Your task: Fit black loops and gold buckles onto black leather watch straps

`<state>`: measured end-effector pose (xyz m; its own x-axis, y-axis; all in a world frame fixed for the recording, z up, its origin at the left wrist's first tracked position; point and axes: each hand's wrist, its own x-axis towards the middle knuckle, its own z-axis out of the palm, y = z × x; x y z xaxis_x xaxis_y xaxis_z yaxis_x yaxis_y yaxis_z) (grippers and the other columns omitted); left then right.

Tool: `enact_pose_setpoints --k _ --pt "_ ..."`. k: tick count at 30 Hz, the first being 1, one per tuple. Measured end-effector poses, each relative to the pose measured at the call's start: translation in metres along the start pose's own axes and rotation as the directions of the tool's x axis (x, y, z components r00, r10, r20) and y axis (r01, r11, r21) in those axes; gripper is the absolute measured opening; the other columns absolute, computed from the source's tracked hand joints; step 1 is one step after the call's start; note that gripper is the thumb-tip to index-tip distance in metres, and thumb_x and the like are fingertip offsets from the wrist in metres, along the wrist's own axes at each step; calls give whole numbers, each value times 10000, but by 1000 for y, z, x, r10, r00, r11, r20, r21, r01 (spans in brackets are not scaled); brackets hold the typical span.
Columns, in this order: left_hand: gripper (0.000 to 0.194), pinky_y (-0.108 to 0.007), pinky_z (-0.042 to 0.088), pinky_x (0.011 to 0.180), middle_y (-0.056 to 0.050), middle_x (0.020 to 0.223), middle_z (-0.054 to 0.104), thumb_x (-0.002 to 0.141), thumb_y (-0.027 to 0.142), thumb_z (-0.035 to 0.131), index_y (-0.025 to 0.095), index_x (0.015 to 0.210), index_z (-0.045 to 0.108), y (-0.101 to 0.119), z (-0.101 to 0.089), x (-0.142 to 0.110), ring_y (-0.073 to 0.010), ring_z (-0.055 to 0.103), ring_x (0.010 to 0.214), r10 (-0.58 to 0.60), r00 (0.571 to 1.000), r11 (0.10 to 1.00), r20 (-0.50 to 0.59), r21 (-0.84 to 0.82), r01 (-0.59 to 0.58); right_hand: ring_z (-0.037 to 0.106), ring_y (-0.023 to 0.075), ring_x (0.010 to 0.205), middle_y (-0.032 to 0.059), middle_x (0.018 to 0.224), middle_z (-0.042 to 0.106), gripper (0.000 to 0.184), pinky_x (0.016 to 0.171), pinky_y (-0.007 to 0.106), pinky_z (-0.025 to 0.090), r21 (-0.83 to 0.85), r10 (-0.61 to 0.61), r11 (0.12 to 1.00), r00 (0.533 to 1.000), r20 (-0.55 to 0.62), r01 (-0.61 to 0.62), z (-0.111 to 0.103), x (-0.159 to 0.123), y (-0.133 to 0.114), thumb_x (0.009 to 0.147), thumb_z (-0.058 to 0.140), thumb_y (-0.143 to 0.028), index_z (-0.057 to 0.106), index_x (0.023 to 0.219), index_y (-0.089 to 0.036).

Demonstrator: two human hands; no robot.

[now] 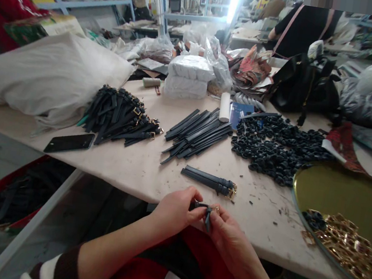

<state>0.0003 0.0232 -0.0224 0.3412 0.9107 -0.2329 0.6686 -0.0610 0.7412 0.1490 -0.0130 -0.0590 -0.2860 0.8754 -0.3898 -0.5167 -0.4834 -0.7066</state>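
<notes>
**One strap in work; buckled and plain stock both present**

Left hand [180,208] pinches a bent dark strap [208,221] between thumb and fingers. Right hand [226,232] is clamped on the same strap, beside a gold buckle [216,209]. The piece is held at the near edge of the surface [257,227]; whether the buckle is secured cannot be told, so it is judged unfinished.

At right, a tray [319,180] bears a pile of gold buckles [348,243], apparently unused supply. Just beyond the hands lies a small group of buckled straps [206,180], judged complete.

Farther out, at left, a heap of buckled straps [116,115] suggests substantial completed output. In the middle, plain straps [197,134] show no buckles and are judged outstanding. Right of these, numerous dark loops [275,148] appear unfitted.
</notes>
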Motion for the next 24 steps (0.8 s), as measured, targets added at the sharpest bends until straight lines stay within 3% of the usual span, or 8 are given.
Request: enact_pose_setpoints --k 3,6,8,9,11,14,20,24 --pt "209 -230 408 668 3 832 625 765 354 532 187 883 578 2 -4 2 -140 553 769 15 998 986 58 -169 -5 469 130 606 -23 622 507 279 595 261 386 -281 -172 951 977 -128 131 -4 7 -7 699 647 -437 527 741 -189" --pt "206 -224 413 687 0 840 623 771 309 527 168 913 578 5 -9 4 -126 549 770 32 992 949 119 -314 7 439 128 546 -37 566 457 278 532 258 365 -593 -420 774 880 -220 222 -5 14 -13 716 610 -442 473 680 -203" --pt "216 -233 418 714 -10 863 625 764 267 529 158 946 573 5 -11 7 -127 550 784 31 987 931 159 -365 29 439 124 512 -42 577 460 242 498 254 361 -695 -514 683 823 -241 224 -6 18 -16 722 594 -414 456 729 -214" --pt "224 -238 420 724 -16 874 627 761 250 526 153 957 571 5 -11 9 -128 553 794 29 983 921 183 -386 45 452 125 508 -41 597 476 228 492 253 367 -717 -520 662 822 -230 218 -7 19 -16 728 581 -400 460 786 -215" --pt "247 -243 429 723 -31 895 629 755 229 516 143 981 566 4 -11 13 -135 561 811 20 970 903 242 -420 86 477 129 506 -36 617 503 232 484 251 377 -741 -464 641 871 -165 201 -11 20 -17 748 545 -386 464 881 -215" --pt "258 -238 434 698 -34 883 635 738 207 506 141 974 590 3 -9 17 -138 569 791 30 947 920 319 -378 98 487 134 509 -27 597 519 161 476 249 366 -818 -371 546 928 -40 183 -17 16 -16 779 495 -372 494 821 -216" --pt "335 -227 439 646 -9 745 663 738 225 516 159 1063 562 3 -10 7 -133 599 700 -7 913 946 409 -294 139 541 164 605 2 682 593 97 558 276 391 -932 -316 272 937 147 238 -15 -2 -15 809 450 -290 524 819 -228" --pt "307 -227 453 650 -24 757 669 767 230 498 143 1056 557 5 -11 -7 -130 614 704 7 875 930 485 -325 173 548 155 627 -10 703 599 89 571 263 406 -911 -187 307 956 226 275 -9 -15 -11 822 428 -252 513 822 -228"
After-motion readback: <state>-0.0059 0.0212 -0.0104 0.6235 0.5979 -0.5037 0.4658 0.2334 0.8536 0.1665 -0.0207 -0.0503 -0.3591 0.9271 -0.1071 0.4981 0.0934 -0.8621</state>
